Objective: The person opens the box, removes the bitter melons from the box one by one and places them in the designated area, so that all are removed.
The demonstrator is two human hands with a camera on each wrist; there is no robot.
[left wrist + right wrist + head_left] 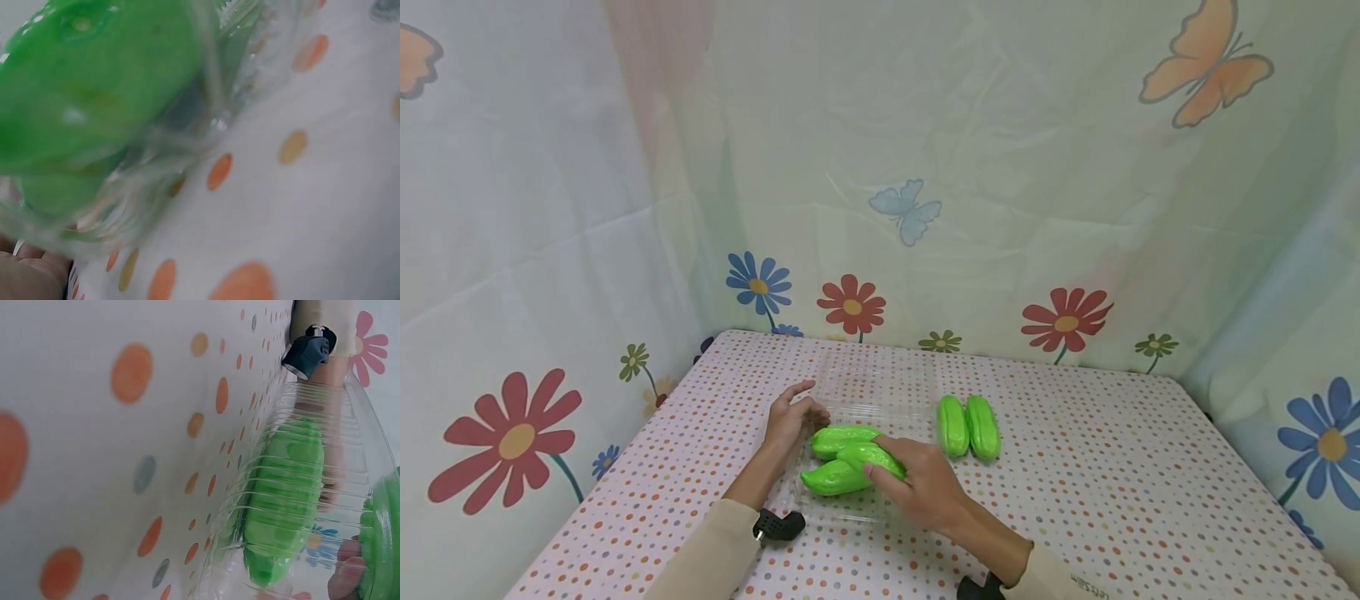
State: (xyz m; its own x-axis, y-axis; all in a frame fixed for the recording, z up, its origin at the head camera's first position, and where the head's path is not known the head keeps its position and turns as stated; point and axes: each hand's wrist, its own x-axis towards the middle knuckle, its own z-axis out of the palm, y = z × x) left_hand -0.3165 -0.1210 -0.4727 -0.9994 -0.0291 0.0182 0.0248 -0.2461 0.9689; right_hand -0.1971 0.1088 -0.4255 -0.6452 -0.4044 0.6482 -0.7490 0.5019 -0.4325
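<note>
A clear plastic clamshell box (850, 510) lies with its ridged lid (876, 371) folded back away from me. My right hand (925, 487) grips a green toy vegetable (868, 461), long and ridged like a cucumber, and holds it over the box. Beneath it, inside the box, are another green toy vegetable (835, 439) and a tapered green end (827, 479). The right wrist view shows one green piece (287, 481) behind the ribbed plastic wall. My left hand (792, 421) rests along the box's left side, its index finger extended.
Two more green toy vegetables (967, 427) lie side by side on the table, right of the box. A dotted cloth (1097, 492) covers the table. Printed curtains (1000, 250) with flowers and butterflies stand behind and on both sides.
</note>
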